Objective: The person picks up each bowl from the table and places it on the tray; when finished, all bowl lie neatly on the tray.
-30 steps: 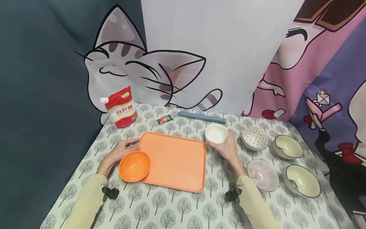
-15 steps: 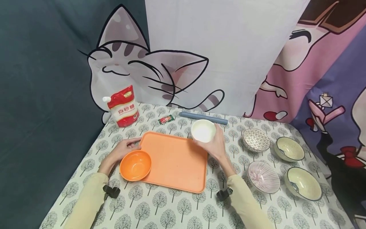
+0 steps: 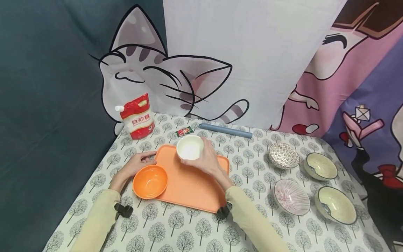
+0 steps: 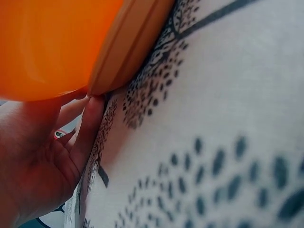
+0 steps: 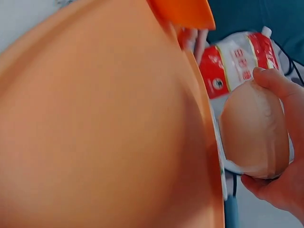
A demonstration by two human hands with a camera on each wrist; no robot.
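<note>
Cartoon-cat drapery (image 3: 195,31) backs a table (image 3: 201,245) spread with tree-print cloth, where a person in pale sleeves works with hands apart. A small white bowl (image 3: 190,147) is gripped in the right hand (image 3: 204,159), thumb and fingers clamped on opposite sides, over the far edge of an orange tray (image 3: 192,189). At the tray's left edge, the left hand (image 3: 133,167) sits beside an orange bowl (image 3: 150,182); whether its fingers pinch the tray or merely touch it cannot be told. Stiff and light by the look of it, the white bowl is probably smooth enough to slip and, if ceramic, liable to chip; its opposite walls, just below the rim, seem the surest hold. Thin and broad, the tray looks likely to slide unless steadied at an edge or corner.
</note>
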